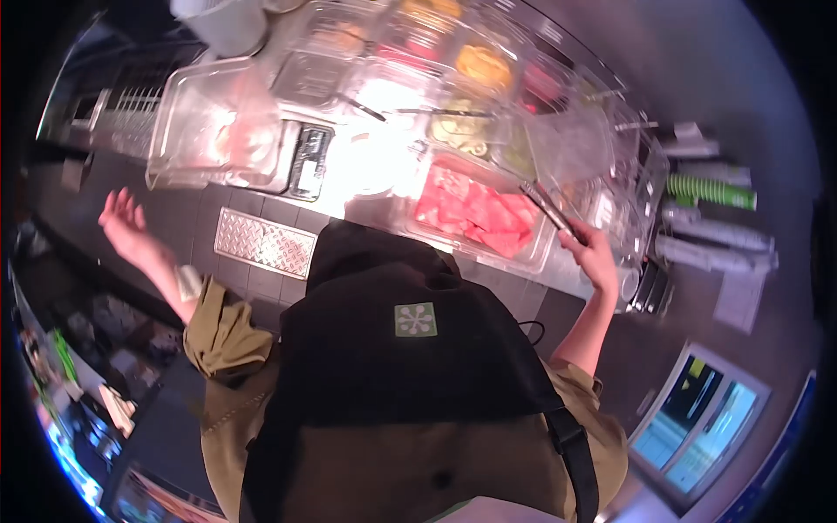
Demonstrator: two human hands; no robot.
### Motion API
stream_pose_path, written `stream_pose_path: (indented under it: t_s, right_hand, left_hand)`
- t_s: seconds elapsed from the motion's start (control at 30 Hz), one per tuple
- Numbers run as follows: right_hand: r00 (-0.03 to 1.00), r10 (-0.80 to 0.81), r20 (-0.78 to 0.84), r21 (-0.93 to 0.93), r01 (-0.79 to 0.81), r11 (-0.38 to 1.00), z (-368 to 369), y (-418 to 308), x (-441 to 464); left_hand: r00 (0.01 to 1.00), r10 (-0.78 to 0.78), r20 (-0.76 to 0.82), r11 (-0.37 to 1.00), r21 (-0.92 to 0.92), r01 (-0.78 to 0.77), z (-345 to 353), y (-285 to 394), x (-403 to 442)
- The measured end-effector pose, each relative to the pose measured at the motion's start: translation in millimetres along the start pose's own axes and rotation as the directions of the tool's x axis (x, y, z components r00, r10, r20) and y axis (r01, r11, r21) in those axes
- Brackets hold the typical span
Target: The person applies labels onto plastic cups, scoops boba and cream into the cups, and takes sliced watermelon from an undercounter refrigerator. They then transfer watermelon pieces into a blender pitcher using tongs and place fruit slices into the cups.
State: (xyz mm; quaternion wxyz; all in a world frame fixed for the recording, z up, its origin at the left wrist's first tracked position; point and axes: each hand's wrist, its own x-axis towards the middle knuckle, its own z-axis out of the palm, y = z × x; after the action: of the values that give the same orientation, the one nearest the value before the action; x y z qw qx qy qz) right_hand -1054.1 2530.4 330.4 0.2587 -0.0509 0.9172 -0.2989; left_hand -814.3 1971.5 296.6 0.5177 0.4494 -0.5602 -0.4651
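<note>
My right hand (595,253) is closed around the end of a pair of tongs (545,205), which point up and left over the right side of a clear tub. Pink-red pieces of food (475,209) fill that tub; their exact kind is hard to tell. My left hand (125,218) is held out to the left, away from the counter, with its fingers apart and nothing in them. Nearest to it is a large clear plastic container (214,122). Beside this container a kitchen scale (309,161) shows its dark panel.
Several clear food tubs line the counter's back, one with yellow pieces (484,65) and one with pale slices (462,131). Glare washes out the middle. A white bucket (222,22) stands at back left. Stacked green cups (711,190) are at right; a metal tread plate (264,241) lies lower left.
</note>
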Motion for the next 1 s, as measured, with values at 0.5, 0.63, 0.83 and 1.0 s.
stream_pose_path:
  t_s: [0.5, 0.63, 0.83, 1.0]
  right_hand:
    - [0.996, 0.076, 0.048, -0.572, -0.035, 0.820, -14.3, 66.5, 25.5]
    - [0.986, -0.014, 0.169, -0.491, 0.096, 0.866, -19.2, 84.8, 59.3]
    - [0.965, -0.134, 0.227, -0.510, 0.235, 0.827, -24.5, 55.6, 45.1]
    - [0.954, -0.191, 0.232, -0.605, 0.296, 0.739, -16.2, 46.4, 57.6]
  left_hand:
    - [0.971, 0.211, 0.111, 0.977, -0.039, -0.208, 45.0, 46.2, -30.4]
    - [0.975, 0.178, 0.131, 0.984, -0.028, -0.176, 42.3, 43.9, -39.6]
    - [0.987, 0.122, 0.102, 0.993, -0.010, -0.122, 29.8, 33.6, -46.3]
    - [0.989, 0.094, 0.113, 0.996, -0.007, -0.093, 34.4, 33.4, -56.9]
